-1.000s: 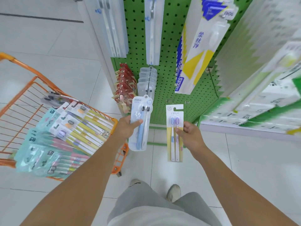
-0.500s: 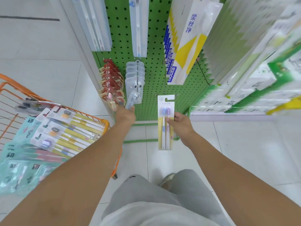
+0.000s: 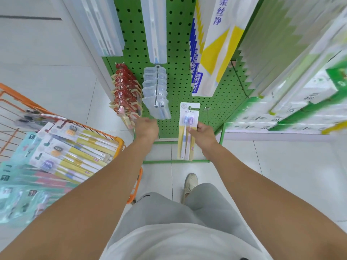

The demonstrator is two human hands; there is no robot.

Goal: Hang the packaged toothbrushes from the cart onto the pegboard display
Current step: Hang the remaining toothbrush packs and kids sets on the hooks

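1. The green pegboard [image 3: 174, 59] stands upright ahead of the person, its hooks carrying long hanging packs; low on it, near its bottom edge, are a row of red packs [image 3: 124, 89] and a row of clear packs [image 3: 155, 89].
2. The orange cart [image 3: 120, 145] sits at the person's left, heaped with more packaged toothbrushes [image 3: 75, 147].
3. The yellow toothbrush pack [image 3: 187, 132] hangs upright just in front of the board's lower part, its hang hole at the tip of a hook [image 3: 190, 107] (whether it is already threaded cannot be told).
4. The right hand [image 3: 203, 133] pinches that pack at its right edge, thumb across the front.
5. The left hand [image 3: 147, 128] reaches under the front clear pack; its fingers are hidden, so their state cannot be told.
6. The pack looks light, with stiff card and slick plastic; holding the card edge near the top should steer the hole best.
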